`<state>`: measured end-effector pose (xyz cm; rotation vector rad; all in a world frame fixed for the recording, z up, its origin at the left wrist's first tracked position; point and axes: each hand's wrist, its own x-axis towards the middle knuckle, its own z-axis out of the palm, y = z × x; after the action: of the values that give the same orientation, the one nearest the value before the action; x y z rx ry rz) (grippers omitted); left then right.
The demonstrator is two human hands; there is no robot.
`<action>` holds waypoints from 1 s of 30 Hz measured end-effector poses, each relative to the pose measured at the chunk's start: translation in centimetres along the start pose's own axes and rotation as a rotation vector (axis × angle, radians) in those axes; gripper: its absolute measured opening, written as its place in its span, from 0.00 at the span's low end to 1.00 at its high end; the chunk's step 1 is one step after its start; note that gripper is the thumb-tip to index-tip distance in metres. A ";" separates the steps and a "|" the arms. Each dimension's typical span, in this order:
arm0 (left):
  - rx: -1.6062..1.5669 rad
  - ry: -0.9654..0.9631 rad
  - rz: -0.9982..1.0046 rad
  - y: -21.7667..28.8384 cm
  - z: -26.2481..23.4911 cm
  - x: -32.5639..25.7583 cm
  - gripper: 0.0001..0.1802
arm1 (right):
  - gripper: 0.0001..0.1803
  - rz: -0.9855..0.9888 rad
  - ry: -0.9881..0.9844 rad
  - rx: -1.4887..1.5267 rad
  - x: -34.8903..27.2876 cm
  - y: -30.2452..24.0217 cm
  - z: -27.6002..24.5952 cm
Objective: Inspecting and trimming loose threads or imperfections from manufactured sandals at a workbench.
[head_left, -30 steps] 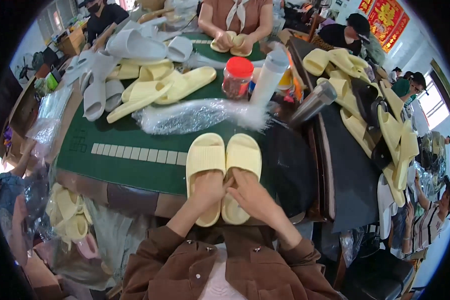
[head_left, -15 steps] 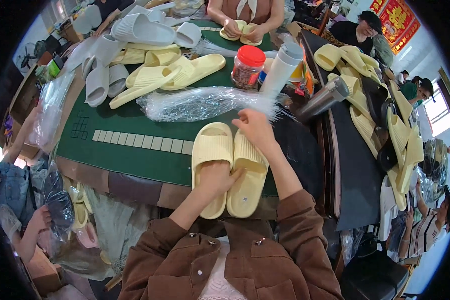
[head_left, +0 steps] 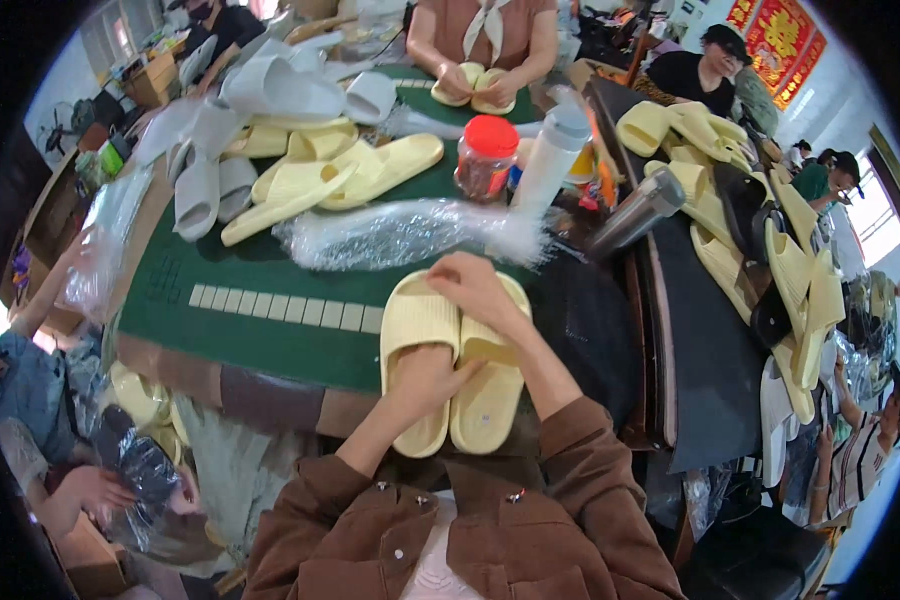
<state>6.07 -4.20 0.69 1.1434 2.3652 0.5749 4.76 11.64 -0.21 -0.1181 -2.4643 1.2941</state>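
Observation:
In front of me lies a pair of pale yellow slide slippers, a left slipper (head_left: pixel 417 318) and a right slipper (head_left: pixel 486 412), side by side with toes pointing away. My left hand (head_left: pixel 422 378) reaches under the left slipper's ribbed strap, its fingers hidden inside. The thumb stretches across to the right slipper's inner edge, steadying the pair. My right hand (head_left: pixel 473 288) is bent over the toe end, covering part of the right slipper's strap. Its fingers are curled together near the gap between the toes; what they hold, if anything, cannot be seen.
Clear plastic bags (head_left: pixel 400 235) lie beyond the slippers on the green mat (head_left: pixel 230 350). Yellow and grey slippers (head_left: pixel 315 175) are heaped behind. A red-lidded jar (head_left: pixel 487 155), white bottle (head_left: pixel 553 150) and steel tumbler (head_left: pixel 638 212) stand at right. Several people work around.
My right hand has come down and left, from beside the toes onto the toe end. The slippers sit slightly lower in view, with my left hand still inside one.

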 end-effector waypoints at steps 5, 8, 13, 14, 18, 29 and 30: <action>-0.212 0.281 0.322 -1.0 -0.4 -3.7 0.26 | 0.07 -0.051 -0.110 0.053 -0.1 0.9 -0.1; -0.392 0.279 0.272 -2.2 -0.9 -6.0 0.21 | 0.08 -0.040 -0.152 0.128 -0.2 0.6 -0.1; -0.415 0.181 0.222 -2.4 -0.8 -5.4 0.19 | 0.11 -0.012 -0.189 0.216 -0.2 0.3 -0.7; -0.313 0.230 0.256 -2.3 -0.5 -5.0 0.18 | 0.12 0.013 -0.211 0.250 -0.2 0.2 -0.7; 0.030 0.221 0.232 -1.9 0.4 -3.3 0.20 | 0.17 0.082 -0.256 0.357 -0.3 0.0 -0.8; 0.030 -0.133 0.142 -1.5 -1.4 -0.4 0.40 | 0.07 0.023 -0.175 0.381 -0.5 0.5 -0.1; -0.020 -0.114 0.130 -1.4 -1.2 -0.5 0.39 | 0.05 0.053 -0.131 0.427 -0.4 0.7 -0.1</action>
<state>4.78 -5.57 1.03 1.2922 2.1964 0.5604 5.13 12.05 -0.86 0.0110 -2.2364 1.8704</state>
